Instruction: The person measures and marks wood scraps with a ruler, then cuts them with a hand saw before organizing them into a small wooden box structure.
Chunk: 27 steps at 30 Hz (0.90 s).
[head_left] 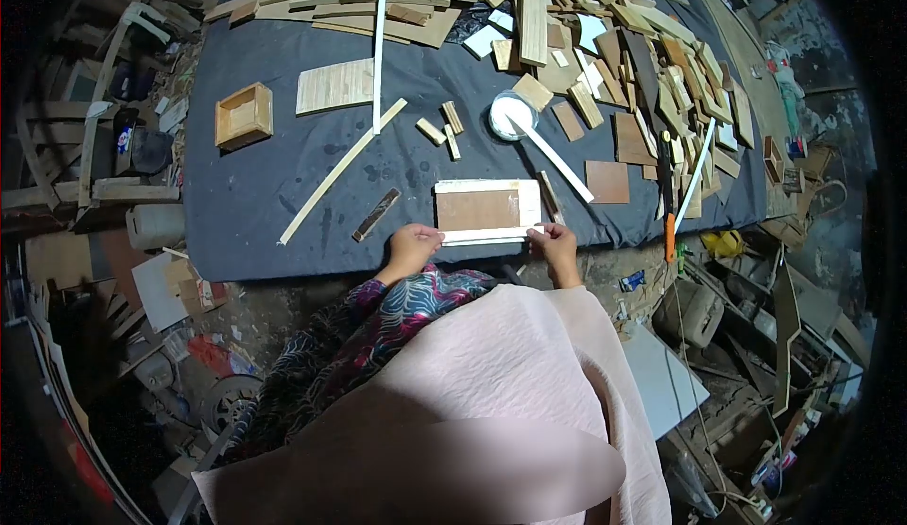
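Observation:
A flat brown board with white edges (pixel 477 210) lies at the table's near edge. Along its near side runs a thin white strip (pixel 487 236). My left hand (pixel 412 249) pinches the strip's left end, and my right hand (pixel 556 246) has its fingers closed on the right end. A dark narrow wood piece (pixel 376 214) lies left of the board, and another narrow piece (pixel 550 197) is close to its right side. Beyond the board stands a round tub of white material (pixel 506 112), with a long white stick (pixel 556 158) leaning out of it.
Wood offcuts (pixel 586 90) are heaped at the right of the dark cloth-covered table (pixel 312 166). An orange-handled saw (pixel 669 232) lies by the right edge. At the left are a small wooden box (pixel 244 116) and a slatted board (pixel 335 87). Long strips lie farther back.

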Tool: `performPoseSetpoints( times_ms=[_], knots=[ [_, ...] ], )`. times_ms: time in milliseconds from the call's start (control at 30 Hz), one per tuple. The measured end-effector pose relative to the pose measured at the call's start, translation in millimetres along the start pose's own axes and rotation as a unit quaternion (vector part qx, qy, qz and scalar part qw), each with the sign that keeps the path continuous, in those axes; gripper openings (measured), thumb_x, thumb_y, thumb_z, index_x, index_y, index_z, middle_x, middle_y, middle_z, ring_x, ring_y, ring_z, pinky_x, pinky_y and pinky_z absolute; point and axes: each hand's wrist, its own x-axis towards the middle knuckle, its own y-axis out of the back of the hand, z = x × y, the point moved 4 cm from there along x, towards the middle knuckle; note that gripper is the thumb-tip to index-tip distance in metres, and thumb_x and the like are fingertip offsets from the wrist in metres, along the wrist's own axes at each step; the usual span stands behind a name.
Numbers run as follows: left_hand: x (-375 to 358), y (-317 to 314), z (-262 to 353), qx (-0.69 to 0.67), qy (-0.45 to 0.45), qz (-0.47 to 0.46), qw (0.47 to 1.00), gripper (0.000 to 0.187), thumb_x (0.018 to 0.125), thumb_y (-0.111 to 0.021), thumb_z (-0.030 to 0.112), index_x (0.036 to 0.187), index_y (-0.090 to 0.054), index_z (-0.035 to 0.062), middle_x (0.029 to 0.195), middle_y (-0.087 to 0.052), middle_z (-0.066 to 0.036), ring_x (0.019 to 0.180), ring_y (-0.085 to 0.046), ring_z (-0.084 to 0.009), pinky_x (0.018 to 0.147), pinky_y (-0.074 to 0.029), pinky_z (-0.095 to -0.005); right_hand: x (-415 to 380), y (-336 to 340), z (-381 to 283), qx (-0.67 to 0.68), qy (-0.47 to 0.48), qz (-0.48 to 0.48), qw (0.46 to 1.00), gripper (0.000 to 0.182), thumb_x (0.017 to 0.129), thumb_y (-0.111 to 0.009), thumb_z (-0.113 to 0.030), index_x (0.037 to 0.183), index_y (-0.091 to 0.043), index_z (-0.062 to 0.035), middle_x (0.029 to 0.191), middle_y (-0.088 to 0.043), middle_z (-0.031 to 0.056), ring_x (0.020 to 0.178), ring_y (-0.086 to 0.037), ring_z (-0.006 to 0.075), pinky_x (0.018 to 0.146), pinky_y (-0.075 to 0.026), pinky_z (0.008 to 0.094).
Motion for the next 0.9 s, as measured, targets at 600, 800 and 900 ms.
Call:
performPoseSetpoints(
  times_ms=[600, 800, 900],
  knots=[
    [-1, 1, -14, -0.231, 0.139, -0.104, 0.957, 0.031, 0.077, -0.055, 0.010, 0.104, -0.049, -0.0035, 0.096, -0.055, -0.012, 0.085, -0.055, -0.0173, 0.073, -0.045, -0.0247, 8, 2, 3, -0.072, 0.026, 0.020, 0.997, 0.017, 0.066, -0.066, -0.002, 0.080, -0.058, 0.0033, 0.064, -0.056, 0.0031, 0.050, -0.050, 0.0087, 0.045, -0.040, 0.0204],
    [-1, -1, -8, -0.103, 0.089, -0.050, 0.989, 0.025, 0.076, -0.059, 0.014, 0.093, -0.055, -0.0038, 0.083, -0.059, -0.009, 0.071, -0.057, -0.0129, 0.064, -0.046, -0.0209, 8, 1, 6, -0.007, 0.007, 0.012, 1.000, 0.019, 0.065, -0.067, -0.001, 0.080, -0.057, 0.0030, 0.061, -0.054, 0.0025, 0.048, -0.048, 0.0087, 0.041, -0.038, 0.0213],
    [1, -1, -7, -0.080, 0.061, -0.052, 0.994, 0.023, 0.076, -0.059, 0.013, 0.091, -0.056, -0.0039, 0.083, -0.059, -0.009, 0.071, -0.057, -0.0131, 0.063, -0.046, -0.0213, 7, 1, 5, -0.015, 0.019, 0.014, 1.000, 0.019, 0.065, -0.067, -0.001, 0.080, -0.057, 0.0029, 0.060, -0.053, 0.0024, 0.047, -0.048, 0.0088, 0.041, -0.038, 0.0212]
  ],
)
